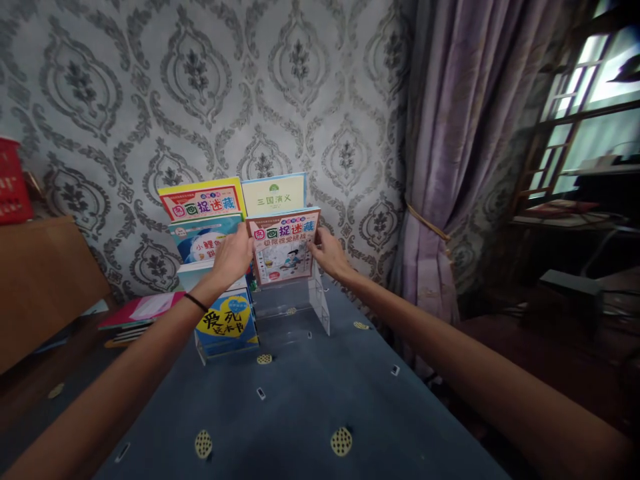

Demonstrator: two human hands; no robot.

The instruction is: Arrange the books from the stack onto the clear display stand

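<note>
A picture book with a reddish-brown cover [284,257] is upright in the right half of a clear tiered book rack [320,300]. My right hand [330,253] grips its right edge, fingers closed. At its left edge is my left hand [234,255], closed, its fingertips partly hidden. Behind it stands a pale yellow book with a blue border [273,192]. The rack's left half holds a yellow-and-red picture book [203,200], a teal book [193,243] partly covered by my left hand, and a blue book with a yellow heart [227,327] in front.
A blue patterned cloth [290,420] covers the table. Left of the rack lie a pink folder [135,312] and a stack of books, beside a cardboard box [45,280] with a red basket [13,180] above it. A purple curtain [440,167] hangs to the right, against patterned wallpaper.
</note>
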